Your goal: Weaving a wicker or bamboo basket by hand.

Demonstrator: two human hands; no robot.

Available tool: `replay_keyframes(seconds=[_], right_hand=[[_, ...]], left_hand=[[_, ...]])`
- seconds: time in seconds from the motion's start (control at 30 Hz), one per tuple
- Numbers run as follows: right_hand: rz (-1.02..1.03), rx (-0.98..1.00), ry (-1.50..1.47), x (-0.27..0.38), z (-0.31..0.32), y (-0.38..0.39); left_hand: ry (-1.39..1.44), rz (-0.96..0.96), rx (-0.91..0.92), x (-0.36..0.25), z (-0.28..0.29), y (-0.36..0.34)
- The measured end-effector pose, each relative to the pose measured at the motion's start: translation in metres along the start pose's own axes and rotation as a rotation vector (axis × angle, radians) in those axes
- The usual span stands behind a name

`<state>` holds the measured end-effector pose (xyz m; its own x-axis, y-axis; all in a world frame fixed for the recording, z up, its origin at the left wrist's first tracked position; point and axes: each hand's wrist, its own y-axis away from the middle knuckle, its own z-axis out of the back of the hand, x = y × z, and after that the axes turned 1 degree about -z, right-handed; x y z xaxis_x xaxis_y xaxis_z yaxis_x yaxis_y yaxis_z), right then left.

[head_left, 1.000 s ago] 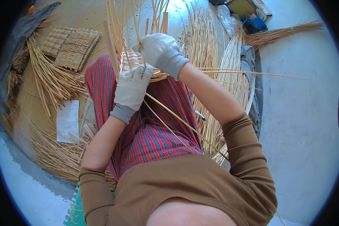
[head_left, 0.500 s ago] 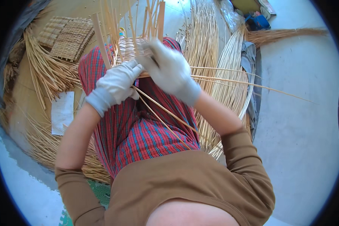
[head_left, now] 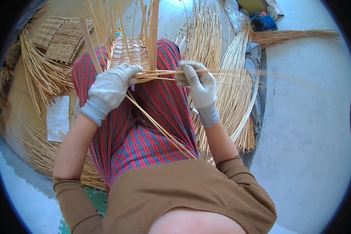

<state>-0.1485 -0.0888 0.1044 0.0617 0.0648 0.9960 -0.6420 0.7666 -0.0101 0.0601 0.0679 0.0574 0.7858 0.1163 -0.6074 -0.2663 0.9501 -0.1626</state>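
A partly woven wicker basket [head_left: 132, 50] rests between my knees, with thin stakes and two flat wooden slats [head_left: 154, 35] standing up from it. My left hand [head_left: 112, 85], in a pale work glove, grips the basket's near edge at its left corner. Out to the right, my gloved right hand [head_left: 199, 82] is closed around several long willow rods [head_left: 160, 74] that run sideways from that edge. Other loose rods [head_left: 160, 126] slant from under my left hand across my lap. My left palm hides part of the weave.
Large bundles of peeled rods [head_left: 232, 93] lie on the floor to the right. Woven panels [head_left: 66, 41] and another rod bundle [head_left: 46, 74] are at the far left, near a white sheet [head_left: 58, 119]. Beyond the right bundles sits a blue object [head_left: 264, 22].
My right hand has moved away from the basket to the right and now holds the sideways rods, whose far ends are blurred. My left hand stays at the basket edge.
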Motion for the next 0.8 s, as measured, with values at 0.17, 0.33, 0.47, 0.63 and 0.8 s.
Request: replay_keyframes(seconds=[0.17,0.33,0.47,0.63,0.8], right_hand=[[0.280,0.187,0.605,0.038,-0.018,-0.067],[0.525,0.602,0.740,0.056,-0.060,-0.126],[0.479,0.646,0.672,0.052,-0.077,-0.139],[0.593,0.298,0.782,0.030,-0.108,-0.133],[0.516,0.125,0.974,0.058,-0.126,-0.096]], left_hand=[[-0.071,0.072,-0.062,-0.001,-0.012,-0.001],[-0.143,0.135,-0.044,-0.004,-0.019,-0.004],[-0.162,0.166,-0.129,-0.007,-0.024,0.004],[-0.201,0.215,-0.084,-0.018,-0.010,0.000],[-0.087,0.145,-0.164,0.004,-0.010,0.000]])
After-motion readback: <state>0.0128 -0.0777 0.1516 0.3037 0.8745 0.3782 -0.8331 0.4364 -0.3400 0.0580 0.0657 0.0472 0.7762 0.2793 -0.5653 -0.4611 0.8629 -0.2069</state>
